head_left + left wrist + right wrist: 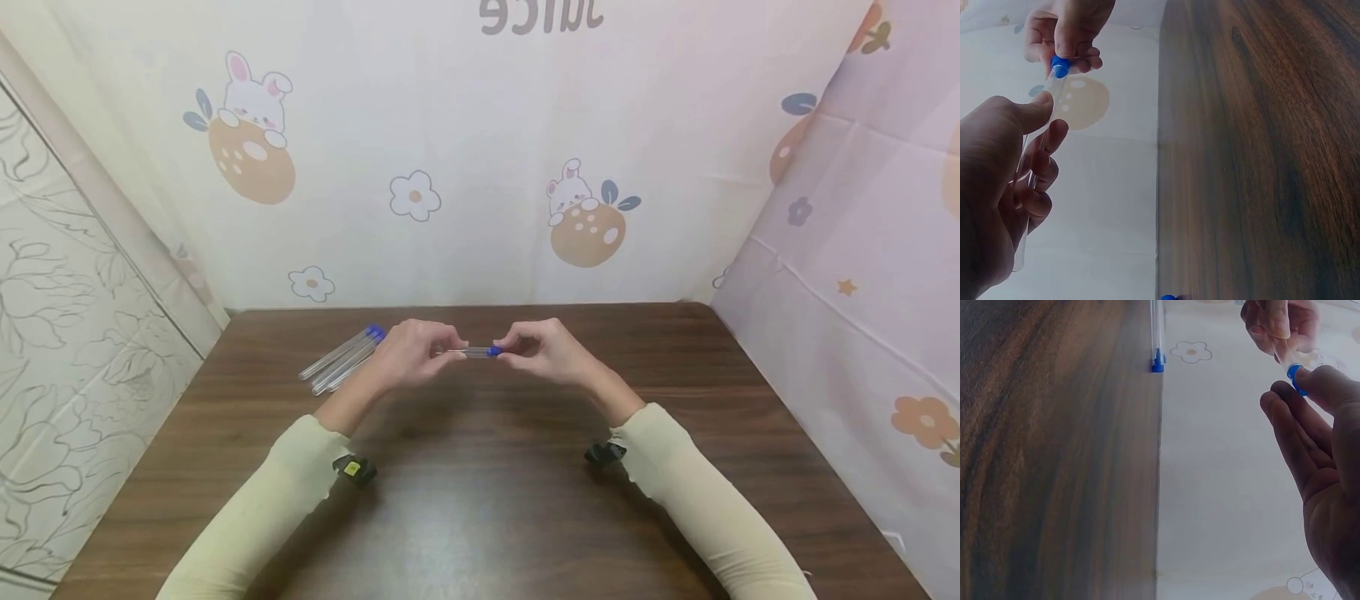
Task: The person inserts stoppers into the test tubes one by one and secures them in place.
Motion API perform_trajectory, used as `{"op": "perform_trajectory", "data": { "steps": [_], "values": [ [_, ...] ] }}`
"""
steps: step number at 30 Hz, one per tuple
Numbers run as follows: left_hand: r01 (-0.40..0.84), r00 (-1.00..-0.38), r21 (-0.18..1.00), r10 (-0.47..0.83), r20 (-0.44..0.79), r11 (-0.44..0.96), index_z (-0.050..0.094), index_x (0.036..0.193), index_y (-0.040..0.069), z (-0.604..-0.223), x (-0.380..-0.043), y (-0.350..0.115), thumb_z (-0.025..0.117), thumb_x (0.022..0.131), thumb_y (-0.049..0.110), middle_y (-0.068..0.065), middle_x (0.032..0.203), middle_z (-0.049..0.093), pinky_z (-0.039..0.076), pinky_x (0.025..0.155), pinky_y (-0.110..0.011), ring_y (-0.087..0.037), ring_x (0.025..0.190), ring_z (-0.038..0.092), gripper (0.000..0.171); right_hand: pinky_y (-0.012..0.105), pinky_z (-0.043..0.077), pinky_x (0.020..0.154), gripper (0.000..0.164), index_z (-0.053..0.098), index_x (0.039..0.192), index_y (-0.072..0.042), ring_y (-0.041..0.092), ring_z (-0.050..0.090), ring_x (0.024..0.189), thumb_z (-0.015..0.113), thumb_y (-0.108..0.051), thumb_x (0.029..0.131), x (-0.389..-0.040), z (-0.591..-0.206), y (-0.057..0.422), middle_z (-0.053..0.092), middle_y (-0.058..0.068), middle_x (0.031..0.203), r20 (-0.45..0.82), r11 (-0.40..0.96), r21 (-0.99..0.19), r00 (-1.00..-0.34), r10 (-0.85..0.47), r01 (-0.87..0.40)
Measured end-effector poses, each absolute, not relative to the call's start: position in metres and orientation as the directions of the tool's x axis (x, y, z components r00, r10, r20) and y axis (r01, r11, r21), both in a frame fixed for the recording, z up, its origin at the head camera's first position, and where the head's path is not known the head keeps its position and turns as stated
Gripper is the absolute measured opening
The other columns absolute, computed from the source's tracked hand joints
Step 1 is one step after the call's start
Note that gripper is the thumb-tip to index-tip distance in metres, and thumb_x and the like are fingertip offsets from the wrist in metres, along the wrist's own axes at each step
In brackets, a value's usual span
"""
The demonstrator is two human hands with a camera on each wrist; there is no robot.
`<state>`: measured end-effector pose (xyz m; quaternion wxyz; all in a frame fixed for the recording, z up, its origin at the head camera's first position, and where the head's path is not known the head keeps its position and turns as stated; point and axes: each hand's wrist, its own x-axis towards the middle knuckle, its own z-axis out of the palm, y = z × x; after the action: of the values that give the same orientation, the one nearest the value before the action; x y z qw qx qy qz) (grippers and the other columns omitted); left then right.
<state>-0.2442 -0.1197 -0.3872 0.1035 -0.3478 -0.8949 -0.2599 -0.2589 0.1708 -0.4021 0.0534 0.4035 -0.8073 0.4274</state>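
A clear test tube (476,352) with a blue stopper (494,352) is held level above the table between both hands. My left hand (420,352) grips the tube's body, with thumb and fingers around it in the left wrist view (1039,128). At the other end my right hand (546,350) pinches the blue stopper (1297,378) between thumb and fingertips. The stopper sits at the tube's mouth; how deep it is seated I cannot tell.
Several more clear tubes (341,362) with blue stoppers lie side by side on the brown wooden table (480,500), left of my left hand. A printed curtain (480,233) hangs behind the table's far edge, and another covers the right side.
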Motion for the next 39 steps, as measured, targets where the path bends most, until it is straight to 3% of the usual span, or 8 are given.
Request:
{"op": "perform_trajectory", "data": {
  "steps": [10, 22, 39],
  "values": [
    [0.703, -0.711, 0.349, 0.6, 0.366, 0.619, 0.084, 0.107, 0.013, -0.386, -0.243, -0.12, 0.085, 0.102, 0.025, -0.001, 0.095, 0.087, 0.046, 0.062, -0.023, -0.007, 0.065, 0.055, 0.013, 0.026, 0.069, 0.08, 0.012, 0.08, 0.093, -0.001, 0.021, 0.084, 0.095, 0.085, 0.01, 0.092, -0.26, -0.409, 0.171, 0.086, 0.017, 0.099, 0.44, 0.242, -0.685, -0.655, -0.614, -0.687],
    [0.711, -0.703, 0.364, 0.596, 0.387, 0.601, 0.085, 0.107, 0.012, -0.384, -0.242, -0.119, 0.086, 0.101, 0.023, -0.003, 0.099, 0.088, 0.049, 0.063, -0.023, -0.007, 0.067, 0.058, 0.013, 0.02, 0.066, 0.085, 0.017, 0.079, 0.091, 0.002, -0.001, 0.077, 0.093, 0.082, 0.018, 0.088, -0.26, -0.411, 0.167, 0.085, 0.022, 0.096, 0.497, 0.168, -0.709, -0.654, -0.57, -0.685],
    [0.682, -0.73, 0.467, 0.56, 0.391, 0.563, 0.085, 0.107, 0.011, -0.389, -0.243, -0.121, 0.086, 0.1, 0.018, -0.005, 0.097, 0.088, 0.051, 0.067, -0.024, -0.01, 0.071, 0.062, 0.01, 0.02, 0.065, 0.085, 0.012, 0.077, 0.091, 0.002, 0.001, 0.075, 0.09, 0.084, 0.012, 0.089, -0.258, -0.413, 0.161, 0.083, 0.023, 0.095, 0.535, 0.141, -0.71, -0.658, -0.53, -0.69]
  ]
}}
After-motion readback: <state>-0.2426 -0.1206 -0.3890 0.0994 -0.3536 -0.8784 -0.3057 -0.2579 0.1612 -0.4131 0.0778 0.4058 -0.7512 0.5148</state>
